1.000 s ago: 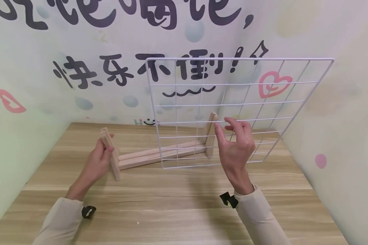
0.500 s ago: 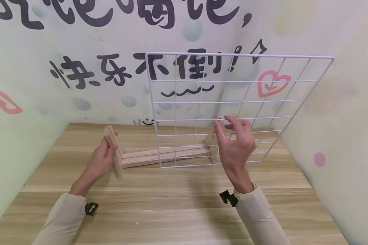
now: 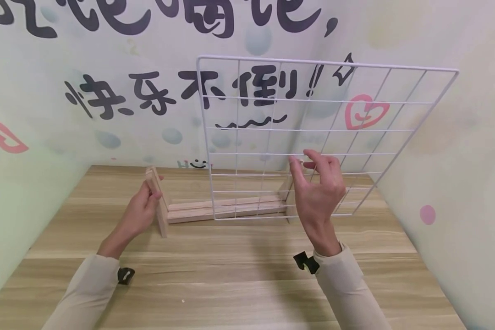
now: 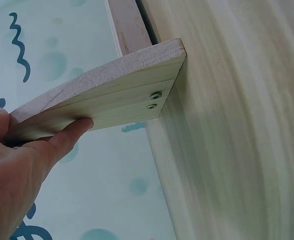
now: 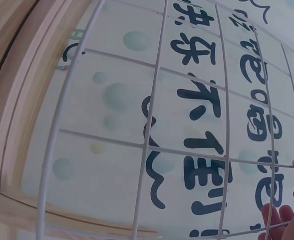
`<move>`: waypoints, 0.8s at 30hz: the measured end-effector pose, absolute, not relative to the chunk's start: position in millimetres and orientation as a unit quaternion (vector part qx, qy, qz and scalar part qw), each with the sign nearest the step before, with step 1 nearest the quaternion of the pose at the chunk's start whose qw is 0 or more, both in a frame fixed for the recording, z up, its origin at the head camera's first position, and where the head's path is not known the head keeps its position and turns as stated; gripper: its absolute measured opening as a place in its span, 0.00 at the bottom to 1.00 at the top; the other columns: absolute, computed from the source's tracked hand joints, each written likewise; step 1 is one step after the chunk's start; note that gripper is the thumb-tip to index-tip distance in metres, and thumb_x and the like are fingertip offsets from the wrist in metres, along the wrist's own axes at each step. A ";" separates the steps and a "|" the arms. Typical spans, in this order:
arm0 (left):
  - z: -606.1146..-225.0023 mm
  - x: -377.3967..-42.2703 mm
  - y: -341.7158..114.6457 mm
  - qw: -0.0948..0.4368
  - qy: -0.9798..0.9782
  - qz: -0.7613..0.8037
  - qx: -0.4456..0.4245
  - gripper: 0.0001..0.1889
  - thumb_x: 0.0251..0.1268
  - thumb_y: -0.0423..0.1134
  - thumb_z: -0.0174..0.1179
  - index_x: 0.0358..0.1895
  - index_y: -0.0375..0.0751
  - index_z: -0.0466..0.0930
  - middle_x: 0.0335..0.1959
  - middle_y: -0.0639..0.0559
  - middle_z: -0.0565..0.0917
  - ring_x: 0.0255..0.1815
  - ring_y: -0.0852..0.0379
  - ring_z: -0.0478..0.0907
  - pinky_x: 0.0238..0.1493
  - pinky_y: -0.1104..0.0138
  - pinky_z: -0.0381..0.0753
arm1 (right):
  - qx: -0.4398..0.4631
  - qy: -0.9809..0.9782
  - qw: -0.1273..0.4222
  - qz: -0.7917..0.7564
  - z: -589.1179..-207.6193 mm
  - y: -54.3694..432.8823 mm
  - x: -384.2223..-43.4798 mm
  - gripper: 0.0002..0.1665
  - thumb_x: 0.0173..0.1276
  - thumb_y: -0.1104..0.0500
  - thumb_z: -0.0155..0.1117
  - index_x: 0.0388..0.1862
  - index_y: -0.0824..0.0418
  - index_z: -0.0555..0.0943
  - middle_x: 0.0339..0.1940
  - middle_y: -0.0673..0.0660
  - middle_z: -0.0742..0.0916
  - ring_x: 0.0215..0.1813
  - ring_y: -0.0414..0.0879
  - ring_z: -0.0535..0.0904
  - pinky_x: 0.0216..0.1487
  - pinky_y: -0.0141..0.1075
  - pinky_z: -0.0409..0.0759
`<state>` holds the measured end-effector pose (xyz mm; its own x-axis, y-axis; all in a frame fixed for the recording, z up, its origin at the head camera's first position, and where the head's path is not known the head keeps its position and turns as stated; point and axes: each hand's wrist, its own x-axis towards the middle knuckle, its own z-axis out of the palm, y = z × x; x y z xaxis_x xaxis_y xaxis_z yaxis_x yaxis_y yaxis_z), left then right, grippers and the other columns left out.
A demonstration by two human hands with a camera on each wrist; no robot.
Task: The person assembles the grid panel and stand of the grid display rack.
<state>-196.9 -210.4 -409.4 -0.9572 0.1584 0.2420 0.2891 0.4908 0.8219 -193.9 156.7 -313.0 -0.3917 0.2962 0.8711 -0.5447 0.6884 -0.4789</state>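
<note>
My left hand (image 3: 138,213) grips the left upright of a pale wooden stand (image 3: 189,212), thumb and fingers on either side of it. Two screw heads (image 4: 155,95) show low on that upright in the left wrist view. A grooved double crossbar joins the stand's two uprights. My right hand (image 3: 319,195) pinches a white wire grid panel (image 3: 334,65) by its inner wires and holds it up, tilted, in front of the stand's right half. The stand's right upright is partly hidden behind the right hand and the wires. In the right wrist view, fingertips (image 5: 274,220) reach through the grid.
The stand rests on a wood-grain table (image 3: 214,275). Behind it rises a pale wall (image 3: 33,82) with dark lettering and coloured dots, and another wall (image 3: 470,151) closes the right side. A tiny white speck (image 3: 183,301) lies near the front.
The left hand has shifted the stand a little to the right. The right hand has raised the grid panel slightly, its top edge now higher against the wall.
</note>
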 end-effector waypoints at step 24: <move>-409.0 -208.5 -202.2 0.030 -0.860 -0.492 -0.129 0.26 0.83 0.42 0.34 0.78 0.40 0.48 0.78 0.28 0.49 0.74 0.25 0.53 0.66 0.33 0.61 | 0.045 -0.738 0.546 0.394 -280.1 144.1 -204.4 0.18 0.62 0.50 0.73 0.43 0.62 0.88 0.35 0.63 0.85 0.36 0.51 0.85 0.39 0.36 0.70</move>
<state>-208.5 -202.2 -409.0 -0.9648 0.1929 0.1785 0.2517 0.4819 0.8393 -204.4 144.1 -280.1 -0.3998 0.3642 0.8411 -0.4962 0.6856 -0.5327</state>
